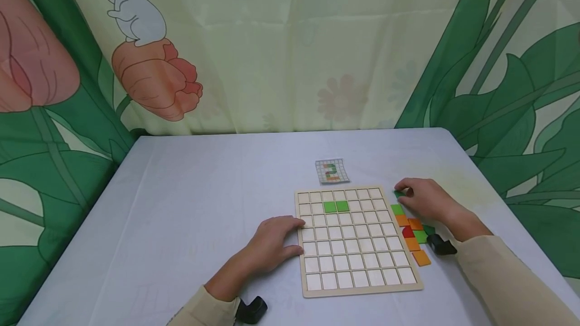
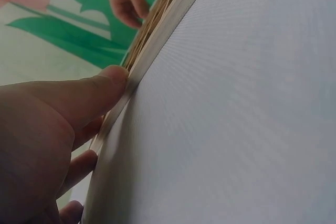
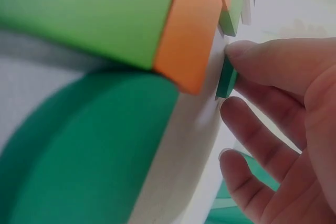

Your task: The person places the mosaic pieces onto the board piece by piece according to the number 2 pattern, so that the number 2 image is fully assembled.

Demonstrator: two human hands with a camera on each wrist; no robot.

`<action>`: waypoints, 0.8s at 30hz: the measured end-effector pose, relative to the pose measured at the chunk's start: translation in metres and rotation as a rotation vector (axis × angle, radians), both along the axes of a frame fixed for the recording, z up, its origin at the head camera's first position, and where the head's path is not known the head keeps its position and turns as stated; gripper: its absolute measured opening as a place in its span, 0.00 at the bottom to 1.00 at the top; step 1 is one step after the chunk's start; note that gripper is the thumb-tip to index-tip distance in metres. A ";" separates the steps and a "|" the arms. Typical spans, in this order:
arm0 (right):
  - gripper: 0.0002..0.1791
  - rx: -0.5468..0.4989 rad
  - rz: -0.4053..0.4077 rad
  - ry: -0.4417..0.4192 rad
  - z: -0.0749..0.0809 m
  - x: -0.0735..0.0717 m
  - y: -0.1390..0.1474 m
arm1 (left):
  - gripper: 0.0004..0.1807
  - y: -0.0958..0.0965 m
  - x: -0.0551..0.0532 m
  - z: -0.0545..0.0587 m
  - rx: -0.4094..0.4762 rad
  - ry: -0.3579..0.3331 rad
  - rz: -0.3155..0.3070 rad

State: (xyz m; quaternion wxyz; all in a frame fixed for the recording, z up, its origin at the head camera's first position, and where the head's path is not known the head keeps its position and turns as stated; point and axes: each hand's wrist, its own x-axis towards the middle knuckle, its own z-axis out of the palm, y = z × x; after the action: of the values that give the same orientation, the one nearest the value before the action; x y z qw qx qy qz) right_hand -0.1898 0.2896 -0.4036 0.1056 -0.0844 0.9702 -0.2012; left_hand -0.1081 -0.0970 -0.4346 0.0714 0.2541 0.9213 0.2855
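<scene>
A pale wooden grid board lies on the table, with two light green square tiles side by side in its second row from the far edge. My left hand rests against the board's left edge, thumb and fingers spread apart; the left wrist view shows the thumb touching the wooden rim. Beyond the board's right edge, my right hand pinches a small dark green tile between thumb and index finger. Most of that tile is hidden by the fingers in the head view.
Loose tiles lie along the board's right side: orange, red, light green and dark green. Behind the board is a small card with a coloured grid pattern. A printed curtain hangs past the table's far edge.
</scene>
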 end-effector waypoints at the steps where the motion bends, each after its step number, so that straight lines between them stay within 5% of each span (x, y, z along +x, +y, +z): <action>1: 0.19 0.002 0.002 0.004 0.000 0.000 -0.001 | 0.28 0.000 0.000 0.000 -0.001 0.000 0.000; 24: 0.17 -0.048 0.059 0.060 0.016 0.005 -0.022 | 0.28 0.000 0.001 0.003 -0.011 -0.018 0.006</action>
State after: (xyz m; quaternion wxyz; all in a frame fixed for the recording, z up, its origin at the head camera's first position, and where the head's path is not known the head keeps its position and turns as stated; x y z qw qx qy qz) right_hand -0.1844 0.2676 -0.3871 0.0804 -0.1216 0.9649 -0.2185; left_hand -0.1071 -0.0970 -0.4320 0.0802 0.2485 0.9229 0.2829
